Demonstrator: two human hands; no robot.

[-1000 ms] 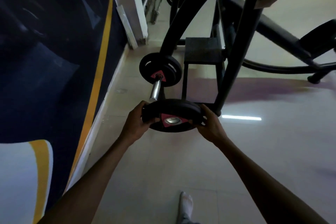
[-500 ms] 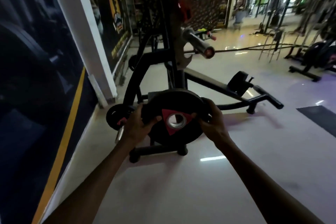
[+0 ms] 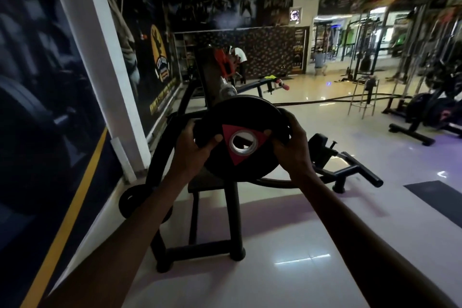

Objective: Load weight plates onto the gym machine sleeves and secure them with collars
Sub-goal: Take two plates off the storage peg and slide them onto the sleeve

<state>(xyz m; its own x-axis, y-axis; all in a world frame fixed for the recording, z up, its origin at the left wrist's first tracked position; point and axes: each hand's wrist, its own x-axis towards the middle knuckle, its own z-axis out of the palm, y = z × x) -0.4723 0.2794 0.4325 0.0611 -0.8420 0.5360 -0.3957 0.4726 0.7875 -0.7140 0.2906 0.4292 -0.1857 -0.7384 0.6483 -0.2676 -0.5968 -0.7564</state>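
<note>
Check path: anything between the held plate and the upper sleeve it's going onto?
Nothing visible. Both hands, left hand and right hand, hold the weight plate just below the sleeve, whose tip the plate partly hides. A red collar sits farther up the sleeve.

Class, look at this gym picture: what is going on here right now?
A person holds a black weight plate upright in both hands, the left hand and right hand gripping opposite edges. It is raised in front of the machine's metal sleeve, not yet slid on. An orange collar sits further up the sleeve. Another plate sits low on the machine near the floor.
</note>
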